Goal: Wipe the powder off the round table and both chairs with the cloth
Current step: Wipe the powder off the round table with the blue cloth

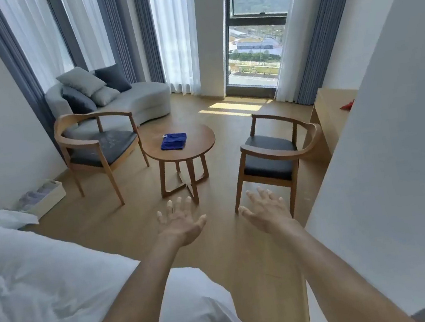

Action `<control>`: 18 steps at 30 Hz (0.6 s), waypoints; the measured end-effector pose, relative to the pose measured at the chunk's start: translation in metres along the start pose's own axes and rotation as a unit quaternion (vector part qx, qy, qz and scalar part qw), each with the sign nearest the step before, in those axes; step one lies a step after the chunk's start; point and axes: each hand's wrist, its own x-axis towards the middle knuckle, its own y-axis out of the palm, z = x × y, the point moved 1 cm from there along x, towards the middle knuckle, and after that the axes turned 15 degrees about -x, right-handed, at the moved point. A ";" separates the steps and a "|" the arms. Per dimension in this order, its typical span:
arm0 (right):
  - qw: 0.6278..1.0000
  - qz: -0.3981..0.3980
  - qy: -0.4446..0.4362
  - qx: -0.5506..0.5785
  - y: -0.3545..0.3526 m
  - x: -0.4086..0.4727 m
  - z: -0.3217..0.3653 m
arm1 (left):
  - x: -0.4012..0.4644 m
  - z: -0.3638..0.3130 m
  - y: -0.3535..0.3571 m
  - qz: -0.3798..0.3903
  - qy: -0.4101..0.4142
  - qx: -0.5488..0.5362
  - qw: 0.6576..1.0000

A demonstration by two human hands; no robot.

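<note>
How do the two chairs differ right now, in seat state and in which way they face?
The left chair has pale powder marks on its dark seat; the right chair has a seat that looks clean from here. The left chair stands by the sofa with its back to the left; the right chair's back curves to the right. Both are wooden armchairs with dark cushions, facing the round table.

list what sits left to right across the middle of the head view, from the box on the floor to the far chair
box of folded towels → left chair → round table with the blue cloth on it → right chair
</note>
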 end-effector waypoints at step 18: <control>0.997 0.007 -0.048 -0.061 -0.002 0.245 -0.045 | 0.218 -0.049 -0.007 -0.048 0.004 0.037 0.998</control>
